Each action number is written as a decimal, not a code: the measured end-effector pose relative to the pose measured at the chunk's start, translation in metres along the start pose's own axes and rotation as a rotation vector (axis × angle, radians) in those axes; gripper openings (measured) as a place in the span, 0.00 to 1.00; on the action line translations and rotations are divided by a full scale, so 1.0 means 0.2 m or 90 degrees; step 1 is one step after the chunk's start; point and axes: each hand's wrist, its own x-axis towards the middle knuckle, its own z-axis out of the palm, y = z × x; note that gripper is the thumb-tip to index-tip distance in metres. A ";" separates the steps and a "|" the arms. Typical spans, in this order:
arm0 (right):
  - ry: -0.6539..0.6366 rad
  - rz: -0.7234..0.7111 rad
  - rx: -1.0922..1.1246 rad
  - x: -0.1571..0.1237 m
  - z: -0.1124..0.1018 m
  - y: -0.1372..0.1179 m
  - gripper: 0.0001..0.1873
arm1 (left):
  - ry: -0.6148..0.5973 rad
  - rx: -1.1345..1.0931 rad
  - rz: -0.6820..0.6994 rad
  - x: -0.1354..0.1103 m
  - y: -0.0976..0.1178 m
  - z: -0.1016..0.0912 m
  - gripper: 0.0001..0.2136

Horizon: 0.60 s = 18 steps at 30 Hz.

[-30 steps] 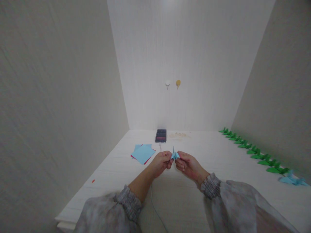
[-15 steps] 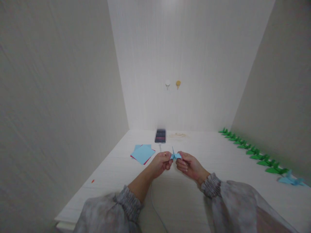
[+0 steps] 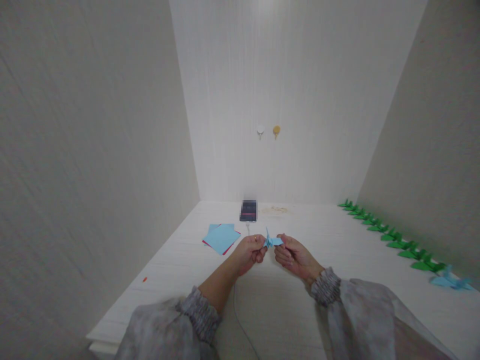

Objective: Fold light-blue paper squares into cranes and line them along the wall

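Observation:
A small light-blue folded paper figure (image 3: 270, 240) is held between both hands above the white table (image 3: 348, 260). My left hand (image 3: 250, 252) pinches its left side with closed fingers, a ring showing on one finger. My right hand (image 3: 294, 256) pinches its right side, fingers curled. One point of the paper sticks up between the two hands.
A stack of light-blue sheets over a red one (image 3: 221, 237) lies left of the hands. A dark phone (image 3: 248, 210) with a white cable (image 3: 240, 320) stands behind. Several green paper figures (image 3: 390, 234) line the right wall, ending in a blue one (image 3: 448, 281). Two hooks (image 3: 268, 131) hang on the wall.
The paper figure's right flap has been drawn out sideways, my right hand shifting slightly to the right. The left hand has hardly moved.

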 end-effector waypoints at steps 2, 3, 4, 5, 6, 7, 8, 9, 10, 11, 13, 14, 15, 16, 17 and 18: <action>0.004 -0.006 0.003 0.00 0.01 0.00 0.16 | -0.001 -0.004 0.003 0.00 0.00 0.00 0.15; 0.008 -0.005 0.003 0.00 0.01 0.00 0.16 | 0.000 -0.006 0.003 0.00 0.00 0.00 0.15; 0.012 -0.003 0.001 0.00 0.01 0.00 0.16 | 0.001 -0.006 0.002 0.00 0.00 -0.01 0.15; 0.015 0.000 -0.003 0.00 0.01 0.00 0.16 | 0.005 -0.006 -0.001 0.00 0.00 -0.01 0.15; 0.016 0.003 -0.009 0.00 0.01 0.00 0.15 | 0.009 -0.006 -0.004 0.00 0.00 -0.01 0.15; 0.013 0.005 -0.015 0.00 0.00 0.00 0.14 | 0.013 -0.005 -0.008 0.00 0.00 -0.01 0.16; 0.008 0.004 -0.019 0.00 0.00 0.00 0.13 | 0.016 -0.005 -0.011 0.00 0.00 -0.01 0.16; 0.003 0.000 -0.022 -0.01 -0.01 0.00 0.12 | 0.018 -0.003 -0.014 0.00 0.00 -0.02 0.16; -0.002 -0.004 -0.024 -0.01 -0.02 0.00 0.11 | 0.018 -0.001 -0.015 0.00 0.00 -0.01 0.16; -0.005 -0.008 -0.025 -0.01 -0.02 0.00 0.11 | 0.019 0.001 -0.015 0.00 -0.01 -0.01 0.16; -0.006 -0.015 -0.027 0.00 -0.02 0.01 0.11 | 0.021 0.003 -0.011 0.00 -0.01 -0.01 0.16; -0.003 -0.016 -0.028 0.00 -0.02 0.01 0.11 | 0.022 0.003 -0.010 0.00 -0.01 -0.01 0.16; 0.000 -0.014 -0.031 0.00 -0.02 0.01 0.11 | 0.023 0.002 -0.007 0.00 -0.01 -0.02 0.15; 0.006 -0.008 -0.038 0.00 -0.01 0.01 0.12 | 0.023 0.000 -0.005 0.00 -0.01 -0.02 0.15; 0.015 0.000 -0.051 0.01 -0.01 0.00 0.14 | 0.025 -0.001 -0.002 0.00 -0.01 -0.03 0.15; 0.033 0.001 -0.069 0.01 -0.01 0.00 0.15 | 0.030 -0.003 0.001 0.01 -0.01 -0.03 0.14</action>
